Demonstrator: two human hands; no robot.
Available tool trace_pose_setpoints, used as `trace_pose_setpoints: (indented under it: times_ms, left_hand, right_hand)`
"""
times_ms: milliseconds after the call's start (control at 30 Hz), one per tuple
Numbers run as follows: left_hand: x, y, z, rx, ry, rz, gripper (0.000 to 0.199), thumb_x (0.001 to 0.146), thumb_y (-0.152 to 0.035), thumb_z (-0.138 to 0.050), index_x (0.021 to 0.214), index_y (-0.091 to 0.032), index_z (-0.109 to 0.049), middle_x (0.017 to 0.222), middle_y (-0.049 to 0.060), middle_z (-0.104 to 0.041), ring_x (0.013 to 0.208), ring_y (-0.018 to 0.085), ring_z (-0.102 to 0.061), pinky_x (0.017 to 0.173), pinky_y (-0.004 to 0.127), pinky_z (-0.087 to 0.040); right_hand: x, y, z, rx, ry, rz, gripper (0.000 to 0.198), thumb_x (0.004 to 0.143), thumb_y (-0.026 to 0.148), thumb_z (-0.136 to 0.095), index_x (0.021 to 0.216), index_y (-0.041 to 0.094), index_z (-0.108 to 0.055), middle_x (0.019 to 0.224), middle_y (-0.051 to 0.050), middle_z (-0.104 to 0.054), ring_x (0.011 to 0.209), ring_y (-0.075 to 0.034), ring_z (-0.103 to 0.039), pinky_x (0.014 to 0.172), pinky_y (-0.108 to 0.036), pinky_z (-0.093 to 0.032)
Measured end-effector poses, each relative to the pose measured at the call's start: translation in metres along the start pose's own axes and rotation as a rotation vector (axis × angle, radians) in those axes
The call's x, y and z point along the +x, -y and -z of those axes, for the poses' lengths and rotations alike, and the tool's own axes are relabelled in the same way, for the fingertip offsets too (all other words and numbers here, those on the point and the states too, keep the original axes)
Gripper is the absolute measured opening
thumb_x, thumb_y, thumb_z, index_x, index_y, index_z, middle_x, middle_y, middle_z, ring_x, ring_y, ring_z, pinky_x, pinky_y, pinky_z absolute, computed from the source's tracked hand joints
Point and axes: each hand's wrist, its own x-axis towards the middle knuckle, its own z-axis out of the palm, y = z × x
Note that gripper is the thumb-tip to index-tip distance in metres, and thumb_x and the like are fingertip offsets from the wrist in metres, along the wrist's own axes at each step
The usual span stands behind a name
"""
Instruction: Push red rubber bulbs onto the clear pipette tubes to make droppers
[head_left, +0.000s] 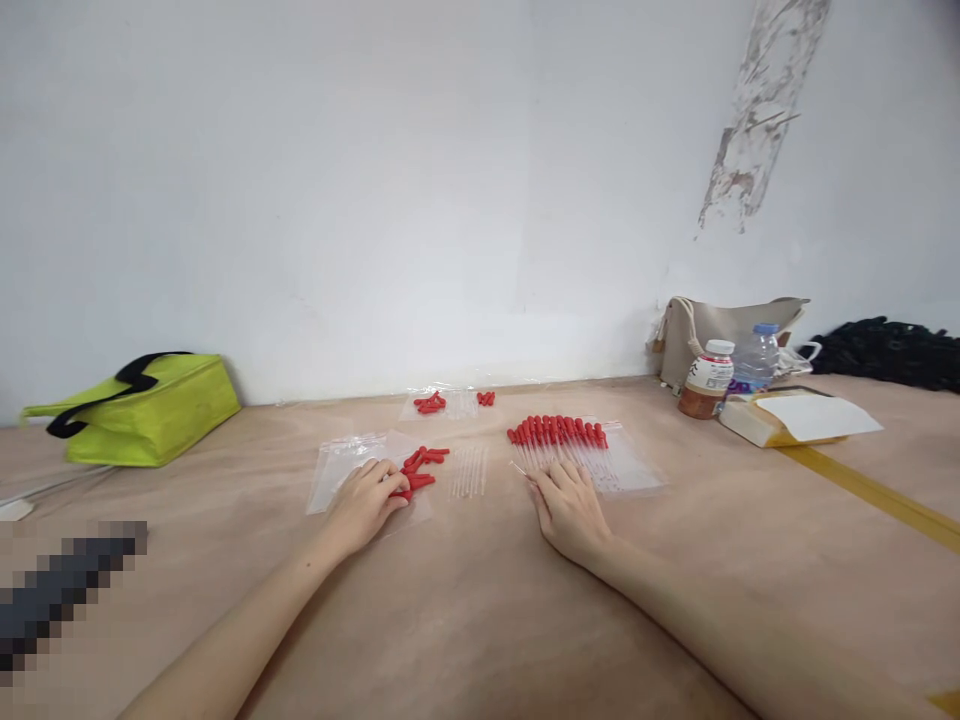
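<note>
My left hand (364,505) rests at a small pile of red rubber dropper bulbs (426,457) on a clear plastic bag (337,470). Thumb and fingers close around one bulb there. In my right hand (568,500) a thin clear glass dropper tube (518,468) is pinched, its tip pointing up and left. Just beyond that hand lies a row of assembled droppers (555,432), red bulbs at the far end, partly over another clear bag (637,470). Several bare glass tubes (469,472) lie side by side between my hands.
Farther back are more red bulbs (430,403) on a clear bag and a few others (486,398). A lime-green bag (169,415) stands left. At right are a drink bottle (705,380), a water bottle (757,358), a beige bag (727,318) and a white paper (817,415).
</note>
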Motion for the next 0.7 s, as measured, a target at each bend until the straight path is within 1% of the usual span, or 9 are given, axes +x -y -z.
trace_pose_setpoints:
  times_ms: [67, 133, 233, 300, 333, 400, 467, 600, 700]
  left_hand:
    - [0.0, -0.01, 0.001, -0.101, -0.006, 0.004, 0.007, 0.079, -0.023, -0.049, 0.077, -0.022, -0.056, 0.082, 0.002, -0.055, 0.079, 0.019, -0.048, 0.073, 0.032, -0.037]
    - [-0.001, -0.023, -0.001, -0.253, -0.015, 0.058, 0.01, 0.082, -0.026, -0.044, 0.082, -0.021, -0.052, 0.083, 0.002, -0.055, 0.078, 0.018, -0.049, 0.072, 0.031, -0.039]
    - [-0.003, -0.047, -0.009, -0.549, -0.055, 0.199, 0.014, 0.085, -0.029, -0.04, 0.094, -0.02, -0.046, 0.079, 0.001, -0.053, 0.072, 0.014, -0.051, 0.065, 0.027, -0.042]
    - [-0.004, -0.06, -0.017, -0.746, -0.07, 0.224, 0.021, 0.086, -0.029, -0.038, 0.105, -0.019, -0.041, 0.079, 0.001, -0.053, 0.072, 0.013, -0.052, 0.066, 0.026, -0.043]
    - [-0.004, -0.065, -0.021, -0.821, -0.063, 0.23, 0.022, 0.086, -0.029, -0.038, 0.106, -0.019, -0.041, 0.08, 0.001, -0.053, 0.073, 0.012, -0.053, 0.068, 0.027, -0.044]
    - [-0.005, -0.072, -0.028, -0.925, -0.014, 0.25, 0.02, 0.084, -0.03, -0.042, 0.099, -0.017, -0.047, 0.083, 0.003, -0.055, 0.077, 0.013, -0.054, 0.073, 0.029, -0.044]
    - [-0.005, -0.073, -0.033, -0.979, 0.008, 0.279, 0.016, 0.079, -0.031, -0.051, 0.086, -0.016, -0.051, 0.085, 0.003, -0.056, 0.082, 0.014, -0.055, 0.077, 0.029, -0.044]
    - [-0.006, -0.071, -0.041, -1.041, -0.003, 0.335, 0.02, 0.075, -0.031, -0.058, 0.077, -0.017, -0.044, 0.076, -0.001, -0.055, 0.074, 0.013, -0.058, 0.069, 0.026, -0.045]
    - [-0.006, -0.071, -0.042, -1.1, -0.022, 0.343, 0.021, 0.076, -0.031, -0.057, 0.08, -0.019, -0.04, 0.076, -0.002, -0.054, 0.074, 0.012, -0.06, 0.071, 0.028, -0.046]
  right_hand:
    - [-0.003, 0.0, 0.001, 0.068, -0.037, 0.008, 0.025, 0.086, 0.018, -0.035, 0.091, 0.015, -0.059, 0.079, -0.008, -0.054, 0.077, -0.018, -0.044, 0.068, -0.03, -0.026]
    - [-0.003, 0.002, 0.002, 0.136, -0.045, 0.023, 0.026, 0.087, 0.018, -0.033, 0.094, 0.015, -0.058, 0.08, -0.007, -0.054, 0.076, -0.017, -0.046, 0.069, -0.029, -0.027]
    - [-0.002, 0.008, 0.005, 0.227, -0.01, 0.062, 0.027, 0.088, 0.018, -0.031, 0.096, 0.016, -0.057, 0.083, -0.007, -0.055, 0.075, -0.014, -0.048, 0.071, -0.03, -0.026]
    - [-0.002, 0.013, 0.007, 0.276, 0.022, 0.103, 0.027, 0.088, 0.018, -0.032, 0.095, 0.017, -0.058, 0.085, -0.006, -0.056, 0.075, -0.014, -0.049, 0.072, -0.03, -0.026]
    - [-0.002, 0.016, 0.008, 0.297, 0.035, 0.13, 0.026, 0.088, 0.019, -0.033, 0.095, 0.018, -0.058, 0.085, -0.006, -0.057, 0.076, -0.013, -0.049, 0.073, -0.03, -0.026]
    - [-0.003, 0.021, 0.01, 0.328, 0.059, 0.185, 0.025, 0.087, 0.019, -0.035, 0.095, 0.018, -0.058, 0.084, -0.005, -0.058, 0.075, -0.013, -0.049, 0.074, -0.03, -0.025]
    - [-0.003, 0.025, 0.01, 0.348, 0.076, 0.211, 0.023, 0.086, 0.019, -0.036, 0.094, 0.018, -0.058, 0.082, -0.004, -0.059, 0.073, -0.012, -0.05, 0.074, -0.031, -0.025]
    - [-0.003, 0.028, 0.01, 0.377, 0.089, 0.208, 0.021, 0.086, 0.019, -0.037, 0.092, 0.018, -0.057, 0.082, -0.004, -0.059, 0.073, -0.012, -0.05, 0.075, -0.031, -0.025]
    - [-0.003, 0.027, 0.009, 0.394, 0.075, 0.202, 0.02, 0.085, 0.019, -0.038, 0.091, 0.018, -0.057, 0.082, -0.003, -0.06, 0.073, -0.011, -0.05, 0.076, -0.032, -0.024]
